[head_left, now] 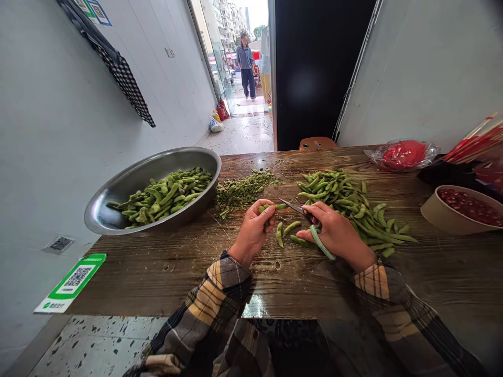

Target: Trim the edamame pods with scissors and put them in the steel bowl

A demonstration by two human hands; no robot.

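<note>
Between thumb and fingers, my left hand pinches a green edamame pod that points to the right. My right hand grips scissors with pale green handles, their blades reaching toward the pod's end. A few loose pods lie on the wood just below the blades. Behind and beside my right hand spreads a heap of whole pods. Small trimmed bits form a pile beyond my left hand. At the left, a steel basin holds many pods.
The wooden table carries a green QR-code card at its left edge. To the right are a tub of dark red contents, a red plastic-wrapped bundle and red-wrapped sticks. A person stands beyond the doorway.
</note>
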